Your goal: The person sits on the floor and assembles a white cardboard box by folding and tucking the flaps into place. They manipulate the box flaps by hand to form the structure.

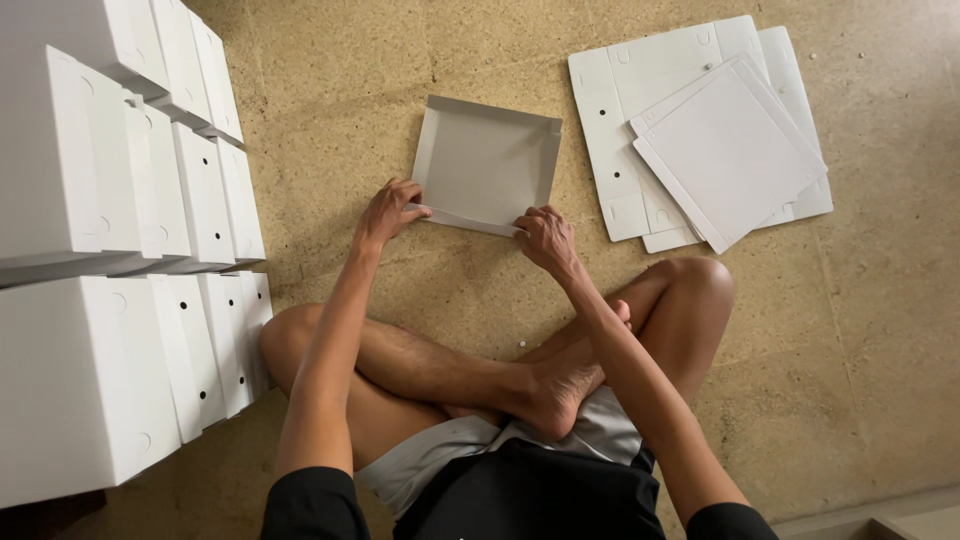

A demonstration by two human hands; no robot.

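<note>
1. A person sits cross-legged on a speckled tan floor (400,90), seen from above; both bare arms reach forward over the knees.
2. A partly folded white cardboard box blank (487,165) lies on the floor just ahead of the knees, its left, far and right edges turned up as low walls.
3. The left hand (387,213) rests at the blank's near left corner, fingers curled and pinching the near flap.
4. The right hand (545,237) grips the near right corner of the same flap, fingers bent over its edge; both hands thus hold the blank.
5. To the right, near but apart from the blank, lies a loose pile of flat white cardboard sheets (700,130) with die-cut tabs and slots, the upper sheets lying askew.
6. Along the left side stand rows of finished white boxes (120,200), set side by side and touching, each showing a small round notch.
</note>
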